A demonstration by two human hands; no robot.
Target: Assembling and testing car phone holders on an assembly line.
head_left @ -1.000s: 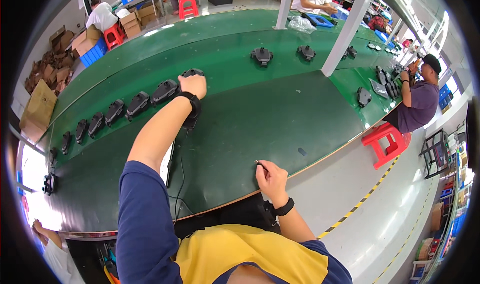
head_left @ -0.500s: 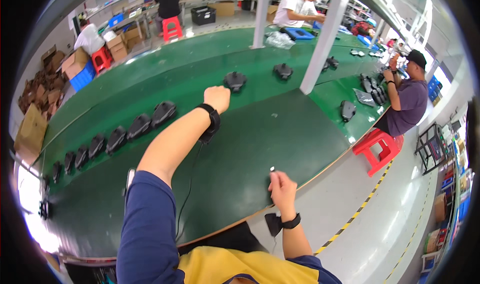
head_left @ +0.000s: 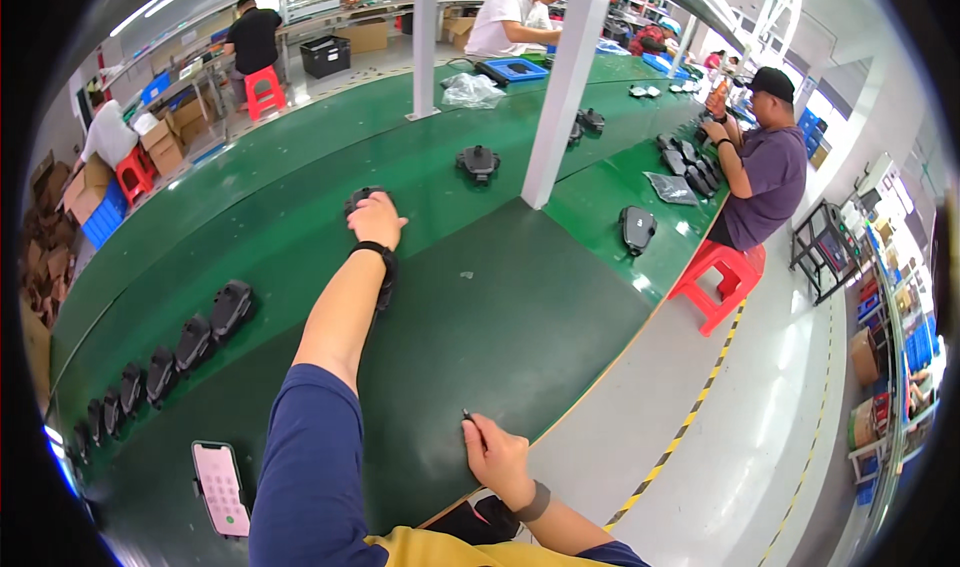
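Observation:
My left arm stretches out over the green bench, and my left hand (head_left: 377,220) has its fingers over a black plastic housing (head_left: 361,196), thumb out to the side. The hand covers much of that housing. Low over the dark green mat (head_left: 450,317), near the bench's front edge, my right hand (head_left: 499,461) is closed round a small, dark, stick-like thing (head_left: 466,415). Only its tip shows above the fingers. A row of several similar black housings (head_left: 194,343) lies to the left, and another housing (head_left: 479,164) sits farther along the bench.
A phone with a lit screen (head_left: 219,482) is at the lower left. A white post (head_left: 568,87) rises behind the mat. To the right a co-worker (head_left: 765,162) sits on a red stool (head_left: 720,279), near several housings and a single housing (head_left: 637,229).
The view has turned, shifting the bench leftward and bringing the phone in. My left hand, a fist beside a housing before, now has its fingers over one. The right hand stays closed.

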